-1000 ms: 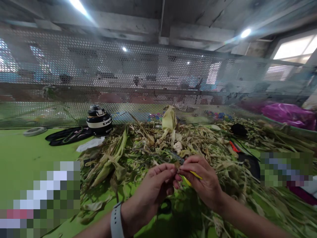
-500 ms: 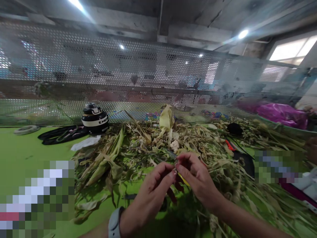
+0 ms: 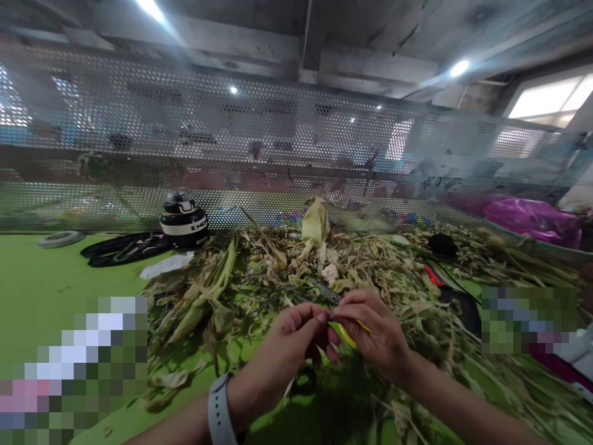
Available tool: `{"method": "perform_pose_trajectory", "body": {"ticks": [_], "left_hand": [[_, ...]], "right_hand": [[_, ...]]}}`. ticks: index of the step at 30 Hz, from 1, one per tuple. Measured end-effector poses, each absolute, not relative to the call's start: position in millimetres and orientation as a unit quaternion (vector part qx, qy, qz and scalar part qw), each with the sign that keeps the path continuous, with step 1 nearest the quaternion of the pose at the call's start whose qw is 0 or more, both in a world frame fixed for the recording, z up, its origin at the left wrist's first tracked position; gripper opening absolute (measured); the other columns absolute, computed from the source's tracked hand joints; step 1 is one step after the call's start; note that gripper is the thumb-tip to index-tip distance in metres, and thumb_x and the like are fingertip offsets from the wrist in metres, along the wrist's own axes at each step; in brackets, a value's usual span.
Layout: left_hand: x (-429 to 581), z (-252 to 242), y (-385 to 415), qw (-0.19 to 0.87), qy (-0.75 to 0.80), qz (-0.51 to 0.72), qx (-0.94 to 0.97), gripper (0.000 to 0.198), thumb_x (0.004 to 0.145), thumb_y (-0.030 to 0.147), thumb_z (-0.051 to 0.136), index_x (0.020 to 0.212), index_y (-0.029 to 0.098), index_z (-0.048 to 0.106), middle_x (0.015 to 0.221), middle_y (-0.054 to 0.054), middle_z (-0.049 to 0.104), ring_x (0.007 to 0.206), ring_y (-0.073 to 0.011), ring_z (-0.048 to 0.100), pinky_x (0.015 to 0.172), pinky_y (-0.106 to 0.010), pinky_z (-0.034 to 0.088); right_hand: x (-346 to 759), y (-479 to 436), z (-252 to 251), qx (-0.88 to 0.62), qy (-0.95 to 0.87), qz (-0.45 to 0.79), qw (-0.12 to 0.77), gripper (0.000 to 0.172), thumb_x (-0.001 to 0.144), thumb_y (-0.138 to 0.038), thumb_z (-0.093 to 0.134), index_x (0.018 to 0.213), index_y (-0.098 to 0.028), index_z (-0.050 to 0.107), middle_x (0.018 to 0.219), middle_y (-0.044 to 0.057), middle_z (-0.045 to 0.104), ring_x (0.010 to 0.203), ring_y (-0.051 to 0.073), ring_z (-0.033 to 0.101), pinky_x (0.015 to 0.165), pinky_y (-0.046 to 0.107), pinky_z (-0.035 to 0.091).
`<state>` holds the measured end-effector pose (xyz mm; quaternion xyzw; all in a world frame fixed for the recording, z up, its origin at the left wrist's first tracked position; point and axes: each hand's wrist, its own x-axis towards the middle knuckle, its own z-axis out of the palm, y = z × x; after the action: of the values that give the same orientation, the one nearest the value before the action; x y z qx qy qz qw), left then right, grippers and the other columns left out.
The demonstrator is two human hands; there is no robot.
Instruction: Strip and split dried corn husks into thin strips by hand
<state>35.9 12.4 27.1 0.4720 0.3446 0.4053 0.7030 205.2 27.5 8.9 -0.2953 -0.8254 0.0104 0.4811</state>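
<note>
My left hand [image 3: 282,355] and my right hand [image 3: 373,337] meet fingertip to fingertip low in the middle, above a green table [image 3: 55,290]. Both pinch a small piece of plant material [image 3: 330,315] between thumb and fingers. A thin yellow strip [image 3: 352,332] runs down under my right hand's fingers; the hand's grip on it is hidden. A pale watch band [image 3: 217,411] circles my left wrist. Just beyond the hands lies a wide heap of dry leaves and stalks [image 3: 296,272].
A black and white bottle [image 3: 184,220] stands at the back left by black straps [image 3: 123,248] and a tape roll [image 3: 60,238]. A perforated metal screen [image 3: 278,148] closes the far side. A purple bag [image 3: 532,217] lies far right; scissors [image 3: 435,276] rest in the heap.
The hands stay together over the heap, shifting slightly; the view swings a little left and back. The pinch looks the same throughout.
</note>
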Motion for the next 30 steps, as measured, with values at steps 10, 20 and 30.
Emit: {"method": "perform_pose_trajectory", "body": {"ticks": [10,20,30], "left_hand": [[31.4,26.8,15.8,0.762,0.328,0.403,0.387,0.013,0.076,0.028,0.062,0.078,0.015,0.062,0.068,0.000,0.062,0.058,-0.0078,0.058,0.049,-0.015,0.038],[32.8,19.4,8.7,0.472,0.372,0.420,0.681,0.023,0.085,0.035,0.047,0.089,0.017,0.061,0.073,-0.005,0.062,0.066,-0.0157,0.056,0.056,-0.023,0.043],[24.1,30.8,13.7,0.388,0.352,0.383,0.761,0.018,0.085,0.027,0.047,0.079,0.018,0.061,0.063,-0.001,0.057,0.055,-0.0112,0.047,0.053,-0.021,0.035]], "right_hand": [[204.9,30.1,5.1,-0.298,-0.826,-0.011,0.478,0.010,0.084,-0.017,0.055,0.090,-0.023,0.061,0.077,0.003,0.062,0.073,0.016,0.057,0.066,0.029,0.048],[192.1,16.3,13.0,-0.417,-0.707,0.267,0.505,0.014,0.085,-0.030,0.053,0.078,-0.018,0.053,0.071,0.001,0.053,0.063,0.012,0.051,0.056,0.022,0.044],[188.9,15.2,15.9,-0.426,-0.683,0.346,0.482,0.017,0.085,-0.033,0.051,0.080,-0.018,0.053,0.066,-0.001,0.052,0.058,0.010,0.048,0.051,0.020,0.042]]}}
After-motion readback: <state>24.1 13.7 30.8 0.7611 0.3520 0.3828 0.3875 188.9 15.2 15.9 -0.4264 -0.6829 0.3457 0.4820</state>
